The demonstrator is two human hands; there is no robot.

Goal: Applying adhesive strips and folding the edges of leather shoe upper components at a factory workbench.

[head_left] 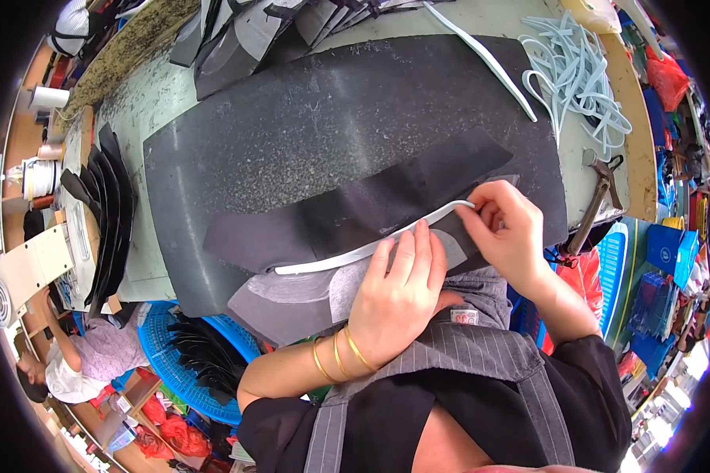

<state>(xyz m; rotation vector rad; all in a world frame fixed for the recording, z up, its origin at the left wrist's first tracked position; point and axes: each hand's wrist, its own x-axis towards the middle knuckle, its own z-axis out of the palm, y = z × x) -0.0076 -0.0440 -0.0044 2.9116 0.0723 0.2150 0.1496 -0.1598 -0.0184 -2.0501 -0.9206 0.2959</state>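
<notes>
A narrow white strip runs along the lower edge of a long black sheet piece, curving up at its right end. That right end is pinched between the thumb and index finger of my right hand. My left hand lies with its fingers stretched out over the middle of the strip, fingertips on its edge, holding nothing. Below the strip, a grey-and-black piece shows pale curved bands; my left hand covers part of it. All of this rests on a large black mat.
Loose pale blue strips lie at the far right, with one strip across the mat. A hammer rests at the right edge. Dark cut pieces are piled at the back. A blue basket stands lower left, near another person.
</notes>
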